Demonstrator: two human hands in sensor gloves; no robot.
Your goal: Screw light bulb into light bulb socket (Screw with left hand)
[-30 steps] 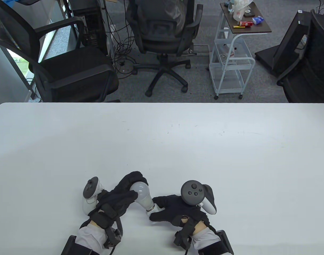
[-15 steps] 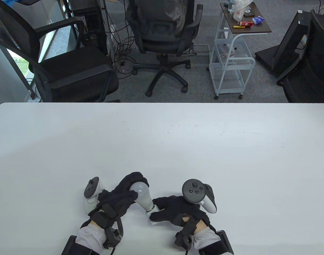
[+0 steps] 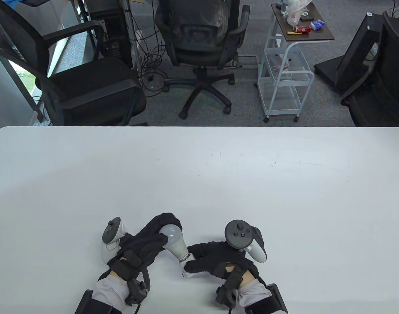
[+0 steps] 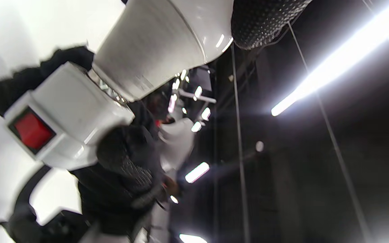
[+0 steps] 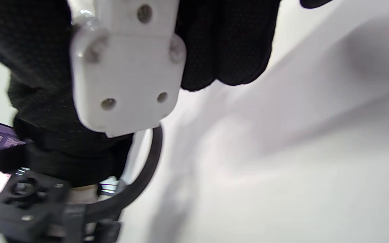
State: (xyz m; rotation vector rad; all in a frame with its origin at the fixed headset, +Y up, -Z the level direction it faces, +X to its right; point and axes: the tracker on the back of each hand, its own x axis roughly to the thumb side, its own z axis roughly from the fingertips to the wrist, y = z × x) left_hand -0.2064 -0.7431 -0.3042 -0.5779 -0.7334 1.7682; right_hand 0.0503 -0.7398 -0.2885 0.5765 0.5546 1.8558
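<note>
Near table's front edge, left hand (image 3: 147,243) fingers grip smooth bulb (image 3: 173,237), right hand (image 3: 215,260) fingers hold boxy socket (image 4: 64,118)

Both gloved hands sat low, near the front edge of the table (image 3: 199,183). The left hand (image 3: 143,245) curled its fingers (image 4: 265,20) over the round end of the light bulb (image 3: 173,237), tracker on its back tipped outward. Just right of it, the right hand (image 3: 215,260) gripped the light bulb socket (image 5: 127,64), fingers wrapped round the block, though its thumb's placement was hard to make out. Wrists angled inward, hands nearly touching.
</note>
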